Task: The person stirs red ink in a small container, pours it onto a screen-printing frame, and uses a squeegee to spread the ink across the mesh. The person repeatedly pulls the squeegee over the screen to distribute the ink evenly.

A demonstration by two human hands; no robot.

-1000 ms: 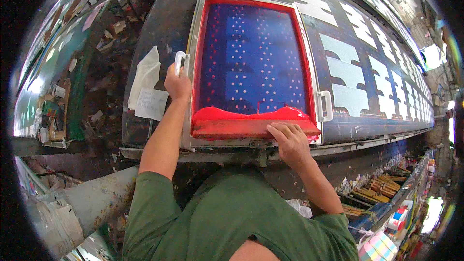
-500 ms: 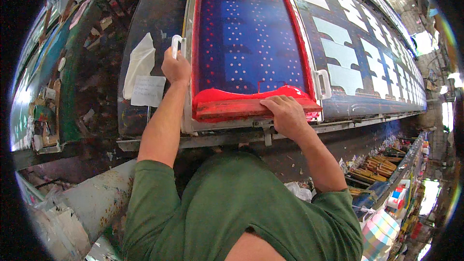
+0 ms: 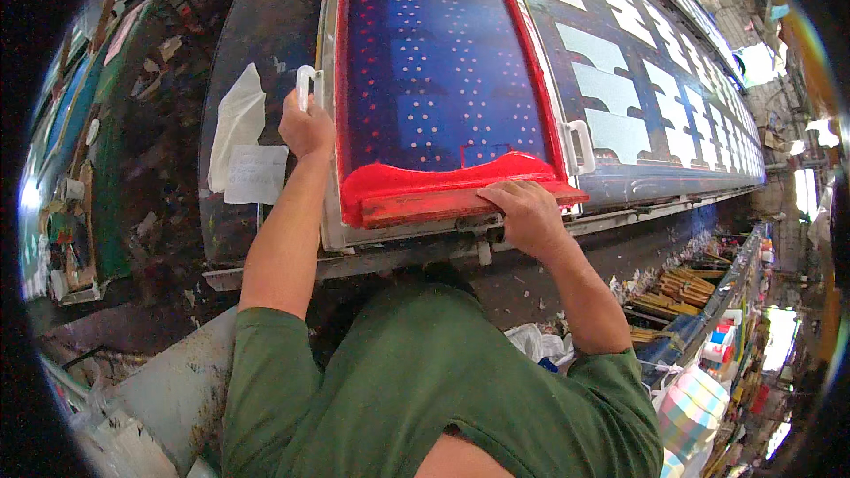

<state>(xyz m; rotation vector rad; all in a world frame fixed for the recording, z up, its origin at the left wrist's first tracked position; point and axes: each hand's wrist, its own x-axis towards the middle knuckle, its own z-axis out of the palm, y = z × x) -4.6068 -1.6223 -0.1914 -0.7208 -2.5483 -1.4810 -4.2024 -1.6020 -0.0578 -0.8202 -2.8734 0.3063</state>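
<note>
A screen printing frame [image 3: 560, 115] with red edges and a blue, dotted mesh [image 3: 447, 71] lies on the dark table. My left hand [image 3: 305, 128] is closed on the white handle [image 3: 305, 81] at its left side. Along the frame's near end, a red-smeared squeegee [image 3: 398, 206] rests beside a thick band of red ink [image 3: 407, 175]. My right hand [image 3: 524, 217] grips the squeegee right of its middle. A second white handle [image 3: 580, 146] sticks out on the right side.
A cloth [image 3: 235, 124] and a paper sheet [image 3: 252, 175] lie left of the frame. Rows of pale cut pieces [image 3: 609, 137] cover the table [image 3: 223, 230] to the right. Below at right is a rack of wooden tools [image 3: 677, 292]; a rusty metal cylinder [image 3: 177, 381] stands lower left.
The table and frame sit higher in the picture than a second ago, and slightly further left, as the view shifts. Both hands keep their holds on handle and squeegee.
</note>
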